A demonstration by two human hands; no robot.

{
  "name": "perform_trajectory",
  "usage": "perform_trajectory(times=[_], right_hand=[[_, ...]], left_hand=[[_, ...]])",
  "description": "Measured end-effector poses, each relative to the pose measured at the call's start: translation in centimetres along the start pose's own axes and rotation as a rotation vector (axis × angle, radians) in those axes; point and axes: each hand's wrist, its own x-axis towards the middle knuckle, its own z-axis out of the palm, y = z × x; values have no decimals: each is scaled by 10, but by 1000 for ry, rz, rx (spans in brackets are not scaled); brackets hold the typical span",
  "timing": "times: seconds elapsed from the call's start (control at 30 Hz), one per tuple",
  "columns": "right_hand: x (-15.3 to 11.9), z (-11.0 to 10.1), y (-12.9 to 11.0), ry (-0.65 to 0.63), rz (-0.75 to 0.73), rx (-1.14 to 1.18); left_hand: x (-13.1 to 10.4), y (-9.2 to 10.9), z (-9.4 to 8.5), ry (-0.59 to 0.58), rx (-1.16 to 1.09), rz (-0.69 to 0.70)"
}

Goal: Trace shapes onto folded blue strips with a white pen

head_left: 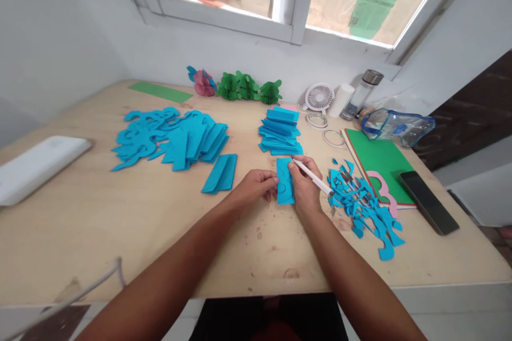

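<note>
A small blue folded paper [284, 192] with a curved outline drawn on it is between my hands, low over the table. My left hand [260, 184] pinches its left edge between thumb and fingers. My right hand [307, 184] is closed around a white pen [314, 176] that slants down to the right, and its thumb and fingers also touch the paper's right edge. Just beyond lies a stack of blue folded papers [280, 130]. Left of my left hand are two loose blue folded pieces [221, 173].
Blue cut-out curls [146, 133] lie at left, blue scraps [356, 194] at right. A phone [430, 202], green sheet [380, 157] and pink template [383, 189] are further right. Along the wall stand paper ornaments [244, 87], a small fan [319, 97] and a bottle [362, 95].
</note>
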Motion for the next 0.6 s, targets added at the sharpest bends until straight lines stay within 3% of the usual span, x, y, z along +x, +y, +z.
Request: perform_trajectory(times=[0.6], right_hand=[[-1,3,-3,-42,75,52]], left_hand=[[3,0,2,116,29,-38]])
